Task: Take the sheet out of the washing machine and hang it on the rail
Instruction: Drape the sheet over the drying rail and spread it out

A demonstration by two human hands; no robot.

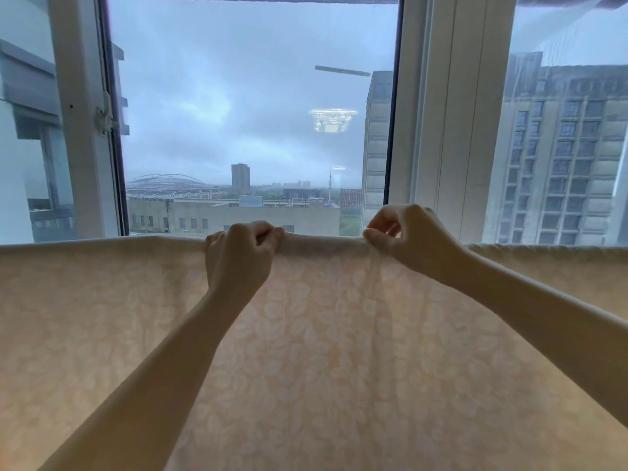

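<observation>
Gripping the sheet's [306,334] top fold, the left hand [239,256] and right hand [411,241] pinched fingers shut, window [258,113] at twelve o'clock.

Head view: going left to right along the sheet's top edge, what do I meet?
Draped sheet edge → left hand gripping the fold → short bare stretch of fold between the hands → right hand pinching it → sheet edge running on to the right.

Both arms out; left hand [239,258] & right hand [409,237] fingers pinched.
</observation>
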